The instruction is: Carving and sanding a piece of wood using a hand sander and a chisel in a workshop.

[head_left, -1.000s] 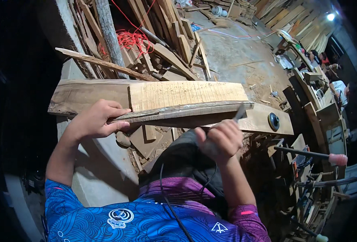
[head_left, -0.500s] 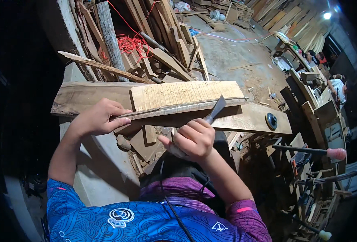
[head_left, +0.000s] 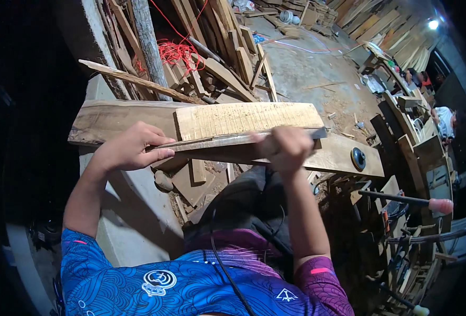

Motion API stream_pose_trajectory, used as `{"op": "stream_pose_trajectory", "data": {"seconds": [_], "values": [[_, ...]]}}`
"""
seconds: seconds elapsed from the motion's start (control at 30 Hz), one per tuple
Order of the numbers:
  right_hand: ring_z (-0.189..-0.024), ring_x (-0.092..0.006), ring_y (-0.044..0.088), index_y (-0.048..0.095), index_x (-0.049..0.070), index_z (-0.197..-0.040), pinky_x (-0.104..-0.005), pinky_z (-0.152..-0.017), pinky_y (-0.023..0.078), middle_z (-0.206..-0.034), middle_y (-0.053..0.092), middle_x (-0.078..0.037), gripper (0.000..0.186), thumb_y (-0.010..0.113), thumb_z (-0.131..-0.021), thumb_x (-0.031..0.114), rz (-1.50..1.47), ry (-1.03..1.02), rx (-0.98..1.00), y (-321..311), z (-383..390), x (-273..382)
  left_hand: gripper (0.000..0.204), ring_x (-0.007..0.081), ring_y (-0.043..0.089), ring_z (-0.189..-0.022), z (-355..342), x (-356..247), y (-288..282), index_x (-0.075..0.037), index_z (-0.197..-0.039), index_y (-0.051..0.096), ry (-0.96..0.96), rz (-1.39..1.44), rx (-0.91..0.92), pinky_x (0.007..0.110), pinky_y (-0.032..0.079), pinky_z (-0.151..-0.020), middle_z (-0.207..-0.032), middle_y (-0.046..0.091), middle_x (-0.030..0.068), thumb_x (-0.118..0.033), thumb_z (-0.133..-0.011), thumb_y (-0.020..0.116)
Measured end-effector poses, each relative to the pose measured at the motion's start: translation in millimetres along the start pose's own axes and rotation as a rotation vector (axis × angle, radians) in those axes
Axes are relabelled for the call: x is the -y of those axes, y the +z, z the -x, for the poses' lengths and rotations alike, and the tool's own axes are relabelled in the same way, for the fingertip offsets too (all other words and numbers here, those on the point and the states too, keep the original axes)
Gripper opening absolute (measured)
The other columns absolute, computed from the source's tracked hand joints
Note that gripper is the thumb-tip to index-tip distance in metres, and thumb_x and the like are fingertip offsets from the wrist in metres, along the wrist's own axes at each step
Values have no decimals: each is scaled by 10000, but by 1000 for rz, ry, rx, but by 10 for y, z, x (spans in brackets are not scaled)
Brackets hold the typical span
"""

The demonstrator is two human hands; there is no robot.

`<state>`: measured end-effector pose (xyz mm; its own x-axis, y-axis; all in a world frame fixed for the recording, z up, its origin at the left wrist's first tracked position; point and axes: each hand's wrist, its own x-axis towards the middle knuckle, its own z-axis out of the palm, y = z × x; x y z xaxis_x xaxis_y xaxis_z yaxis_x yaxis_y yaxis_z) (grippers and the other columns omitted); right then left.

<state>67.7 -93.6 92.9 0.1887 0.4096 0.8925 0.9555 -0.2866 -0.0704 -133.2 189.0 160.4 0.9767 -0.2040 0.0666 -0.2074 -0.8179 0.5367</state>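
A pale, rough-sawn board [head_left: 248,117] with a dark strip along its near edge lies tilted on a longer brown plank [head_left: 122,118]. My left hand [head_left: 138,146] pinches the left end of that near edge between thumb and fingers. In my right hand [head_left: 285,150], closed and blurred by motion, is a scraper [head_left: 318,133] with a flat metal blade. The blade lies at the right end of the board's near edge; the handle is hidden in my fist. On the plank's right end sits a round black disc [head_left: 358,158].
A pale concrete ledge [head_left: 133,210] runs beneath the plank's left part. Leaning timber and a tangle of red cord [head_left: 177,55] stand behind it. To the right, a long rod with a pink handle [head_left: 441,206] juts out. Another person [head_left: 443,124] is far right.
My right hand has moved up and to the right with the scraper, bringing its blade to the right end of the board's edge. My left hand keeps its pinch.
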Motion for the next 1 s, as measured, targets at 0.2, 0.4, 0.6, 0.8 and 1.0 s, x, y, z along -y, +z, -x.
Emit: {"op": "stream_pose_trajectory", "data": {"seconds": [0.2, 0.4, 0.6, 0.8, 1.0], "values": [[-427, -180, 457, 464, 103, -546, -350, -443, 351, -500, 429, -24, 540, 915, -696, 360, -189, -61, -74, 46, -74, 194, 293, 376, 684, -812, -41, 23, -32, 35, -1052, 742, -67, 1, 43, 420, 536, -729, -881, 697, 239, -224, -925, 691], [-418, -190, 431, 442, 121, -554, -346, -438, 365, -484, 406, -20, 540, 900, -724, 353, 29, -14, -73, 78, 42, -151, 311, 368, 687, -801, 11, 53, 3, 28, -1059, 745, -16, -39, -24, 414, 539, -722, -874, 703, 228, -250, -926, 704], [-415, -172, 436, 440, 113, -540, -329, -441, 370, -480, 391, -16, 581, 896, -727, 421, -34, -16, -50, -19, 79, -31, 294, 351, 676, -745, -63, -13, -21, 32, -1040, 745, -129, 21, 84, 404, 528, -697, -813, 680, 216, -234, -923, 706], [-433, -159, 467, 491, 98, -588, -319, -448, 366, -507, 460, -21, 483, 910, -736, 289, -158, -20, -108, -65, 36, -96, 300, 357, 680, -778, -13, 18, -4, 30, -1058, 745, -62, -28, 17, 397, 536, -719, -854, 699, 210, -232, -918, 706], [-389, -160, 456, 441, 151, -524, -321, -431, 390, -451, 416, -5, 555, 846, -776, 436, -38, -21, -102, 31, 188, -343, 301, 349, 675, -753, -104, -38, -42, 12, -1069, 747, -132, 9, 79, 388, 532, -709, -843, 693, 209, -246, -920, 706]]}}
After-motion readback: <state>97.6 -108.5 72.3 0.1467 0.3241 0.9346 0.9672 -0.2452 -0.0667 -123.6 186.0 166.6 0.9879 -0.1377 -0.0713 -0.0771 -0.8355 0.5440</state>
